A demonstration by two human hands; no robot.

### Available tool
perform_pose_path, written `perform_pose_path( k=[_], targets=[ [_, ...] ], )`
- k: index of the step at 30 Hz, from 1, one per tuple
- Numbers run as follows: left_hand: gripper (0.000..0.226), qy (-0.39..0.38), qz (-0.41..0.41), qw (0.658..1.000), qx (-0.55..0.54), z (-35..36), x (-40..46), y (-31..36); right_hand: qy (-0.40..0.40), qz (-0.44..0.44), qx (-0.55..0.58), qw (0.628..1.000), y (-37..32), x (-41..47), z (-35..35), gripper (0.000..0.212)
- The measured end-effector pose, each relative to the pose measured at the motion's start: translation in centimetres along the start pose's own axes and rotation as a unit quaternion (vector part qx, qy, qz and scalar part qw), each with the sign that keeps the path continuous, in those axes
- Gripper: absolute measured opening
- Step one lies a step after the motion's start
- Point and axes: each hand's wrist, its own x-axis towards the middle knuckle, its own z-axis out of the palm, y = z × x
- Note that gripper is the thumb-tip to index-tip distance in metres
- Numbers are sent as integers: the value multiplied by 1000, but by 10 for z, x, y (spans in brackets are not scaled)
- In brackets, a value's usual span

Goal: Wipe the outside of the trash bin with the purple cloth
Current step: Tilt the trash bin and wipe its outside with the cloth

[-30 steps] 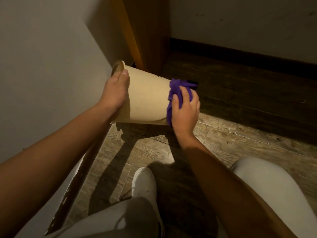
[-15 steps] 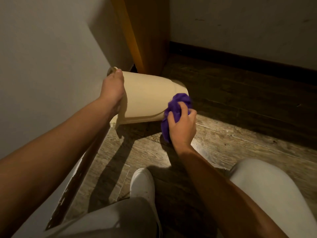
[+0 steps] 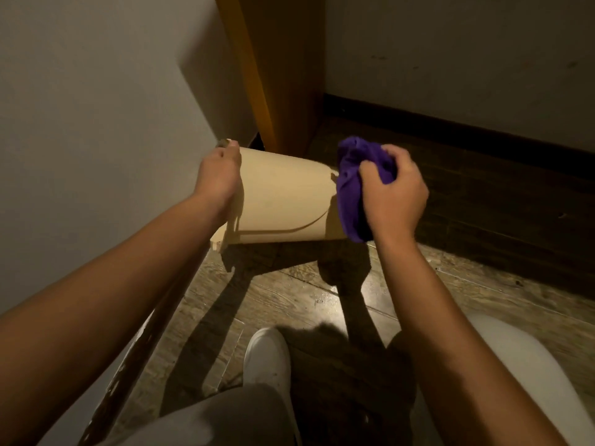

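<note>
We see the bin (image 3: 283,197) tipped sideways above the floor (image 3: 289,300), left hand (image 3: 219,175) at its left end, cloth (image 3: 354,188) against its right end.

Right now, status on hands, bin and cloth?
Left hand grips bin at its rim end, bin tipped sideways. Right hand bunches purple cloth against bin's far end. Nothing in the way.

A white shoe (image 3: 266,358) rests on the worn wooden floor (image 3: 322,294) (dim light), near a yellow-orange door frame (image 3: 257,75) and dark baseboard (image 3: 450,130).
</note>
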Motion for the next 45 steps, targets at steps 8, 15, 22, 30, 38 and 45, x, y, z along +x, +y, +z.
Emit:
perform_pose_path(
  k=[8, 15, 22, 30, 38, 45],
  targets=[
    [38, 5, 71, 996, 58, 3, -5, -15, -100, -49, -30, 993, 18, -15, 58, 41],
    [34, 22, 75, 996, 36, 9, 2, -5, -115, -189, 39, 974, -18, -83, 85, 39],
    [35, 34, 14, 999, 14, 3, 9, -8, -112, -195, -16, 974, -23, -127, 98, 37],
    [31, -90, -92, 984, -126, -2, 5, 2, -68, -151, -15, 986, 9, -109, 74, 35],
    [36, -363, -5, 930, -60, -5, -23, -15, -15, -113, 45, 992, -11, -91, 70, 41],
    [43, -388, 184, 885, 181, -13, -36, -3, -19, -140, 39, 989, -17, -91, 70, 41]
  ],
)
